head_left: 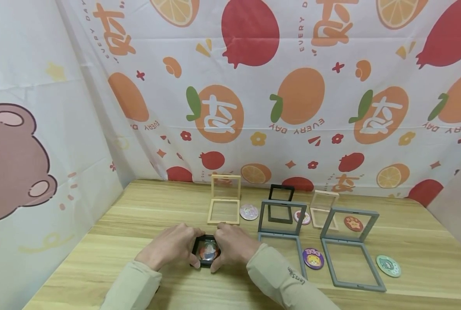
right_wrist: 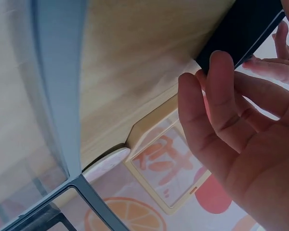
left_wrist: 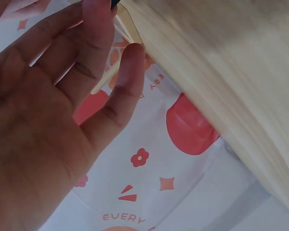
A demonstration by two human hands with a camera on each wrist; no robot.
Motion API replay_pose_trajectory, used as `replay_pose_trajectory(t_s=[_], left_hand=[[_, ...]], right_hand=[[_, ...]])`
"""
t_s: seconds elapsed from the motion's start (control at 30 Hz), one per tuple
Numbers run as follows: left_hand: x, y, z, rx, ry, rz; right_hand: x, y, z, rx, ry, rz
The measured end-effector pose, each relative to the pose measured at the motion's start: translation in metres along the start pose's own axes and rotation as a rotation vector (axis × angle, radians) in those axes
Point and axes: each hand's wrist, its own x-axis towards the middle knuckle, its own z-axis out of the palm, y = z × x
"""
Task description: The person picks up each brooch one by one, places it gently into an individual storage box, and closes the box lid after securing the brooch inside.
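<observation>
Near the front of the table, a small black display frame (head_left: 208, 263) is held between both hands. Behind its clear film sits a round badge (head_left: 209, 250) with a coloured picture; glare hides the details. My left hand (head_left: 175, 247) grips the frame's left side, thumb at the near corner. On the opposite side my right hand (head_left: 234, 244) holds it, thumb also toward the near edge. In the right wrist view the black frame (right_wrist: 245, 31) shows its dark side edge above the fingers. The left wrist view catches mostly the left palm (left_wrist: 43, 125).
Beyond the hands an open wooden-coloured frame (head_left: 224, 200) stands beside a pale badge (head_left: 249, 212). To the right are two open grey frames (head_left: 281, 235) (head_left: 354, 285), a black frame (head_left: 281, 187), a small beige frame (head_left: 325, 210), a purple badge (head_left: 313, 258) and a green badge (head_left: 388, 265).
</observation>
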Motion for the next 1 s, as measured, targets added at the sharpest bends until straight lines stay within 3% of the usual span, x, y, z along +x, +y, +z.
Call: replay_pose_trajectory(t_s=[0.23,0.5,1.0], left_hand=[[0.0012,-0.0012,-0.0004,-0.055,-0.02,-0.031],[0.0003,0.0004,-0.0008,-0.057,-0.029,-0.073],[-0.0006,0.0008,0.0001,-0.032,-0.02,-0.063]], right_hand=[[-0.0004,0.0008,0.0006,-0.015,0.002,0.009],[-0.0005,0.0007,0.0015,-0.038,0.013,0.002],[-0.0021,-0.0008,0.0031,-0.03,0.002,0.016]])
